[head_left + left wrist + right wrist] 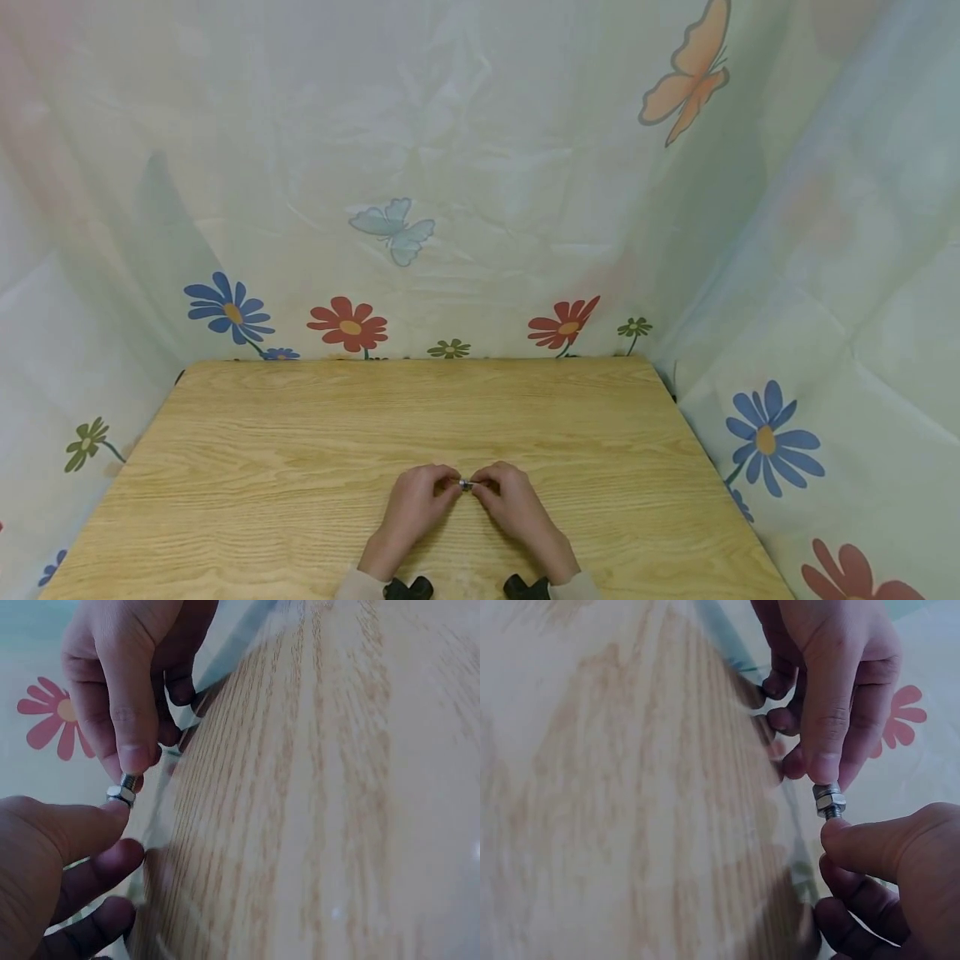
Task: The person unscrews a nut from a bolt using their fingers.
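Observation:
A small silver bolt (465,484) spans the gap between the two hands, its ends covered by fingertips. My left hand (422,497) pinches one end between thumb and fingers. At the other end, my right hand (514,502) pinches the threaded shank. A hex nut (830,803) sits around the bolt, close to the left thumb tip, with a short stretch of thread showing between it and the right thumb. In the left wrist view the same nut (120,795) lies right at the left thumb.
Both hands are over the front middle of a wood-grain table (300,433). A pale curtain (480,167) printed with flowers and butterflies stands behind the table and along both sides. Dark straps (408,588) show at the wrists.

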Available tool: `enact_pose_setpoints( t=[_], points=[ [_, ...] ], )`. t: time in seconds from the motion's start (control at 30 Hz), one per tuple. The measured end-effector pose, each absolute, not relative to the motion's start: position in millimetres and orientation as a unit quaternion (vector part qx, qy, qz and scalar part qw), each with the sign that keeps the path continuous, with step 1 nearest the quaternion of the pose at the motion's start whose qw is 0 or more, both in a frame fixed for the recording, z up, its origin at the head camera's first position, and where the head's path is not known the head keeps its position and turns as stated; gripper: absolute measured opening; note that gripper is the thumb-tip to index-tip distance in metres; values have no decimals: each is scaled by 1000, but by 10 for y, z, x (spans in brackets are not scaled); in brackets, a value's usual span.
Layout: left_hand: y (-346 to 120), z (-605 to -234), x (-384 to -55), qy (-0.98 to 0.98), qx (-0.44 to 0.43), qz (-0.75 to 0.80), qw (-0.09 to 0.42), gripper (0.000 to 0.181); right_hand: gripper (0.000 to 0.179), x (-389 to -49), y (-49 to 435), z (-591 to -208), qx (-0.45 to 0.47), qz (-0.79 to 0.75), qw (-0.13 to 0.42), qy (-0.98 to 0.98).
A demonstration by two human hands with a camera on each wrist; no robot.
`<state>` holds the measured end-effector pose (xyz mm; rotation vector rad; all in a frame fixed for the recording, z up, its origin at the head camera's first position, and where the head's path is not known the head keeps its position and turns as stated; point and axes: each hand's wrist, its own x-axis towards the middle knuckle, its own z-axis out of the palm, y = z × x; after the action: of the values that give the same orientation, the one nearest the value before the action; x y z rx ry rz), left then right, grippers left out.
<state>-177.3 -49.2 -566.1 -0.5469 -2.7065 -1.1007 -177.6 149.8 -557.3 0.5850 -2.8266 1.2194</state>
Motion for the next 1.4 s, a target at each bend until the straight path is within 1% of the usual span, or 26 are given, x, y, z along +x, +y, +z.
enact_pose_setpoints(
  t=[0.2, 0.37, 0.5, 0.7, 0.87, 1.0, 1.07, 1.2, 1.4],
  points=[
    [-519, -5636, -1779, -885, -205, -415, 52, 12, 8, -1766, 1496, -5518, 189, 408, -6, -893],
    [-531, -5645, -1773, -864, -208, -457, 37, 17, 9, -1751, 1494, -5453, 185, 415, -9, -891],
    [-540, -5637, -1758, -851, -207, -481, 43, 16, 8, -1737, 1491, -5402, 185, 428, -6, -885],
    [-560, -5630, -1737, -835, -218, -499, 81, 12, 9, -1720, 1490, -5364, 187, 437, -9, -880],
    [-583, -5671, -1710, -829, -224, -505, 87, 7, 11, -1705, 1497, -5363, 183, 465, -47, -865],
    [-592, -5704, -1679, -827, -221, -510, 85, 8, 16, -1697, 1495, -5368, 168, 487, -77, -853],
    [-589, -5712, -1673, -825, -222, -511, 90, 9, 19, -1695, 1492, -5371, 163, 489, -83, -853],
    [-581, -5723, -1662, -822, -228, -512, 103, 8, 23, -1692, 1484, -5379, 164, 488, -87, -853],
    [-578, -5717, -1645, -818, -234, -512, 115, 11, 24, -1700, 1472, -5415, 166, 485, -82, -854]
  ],
)
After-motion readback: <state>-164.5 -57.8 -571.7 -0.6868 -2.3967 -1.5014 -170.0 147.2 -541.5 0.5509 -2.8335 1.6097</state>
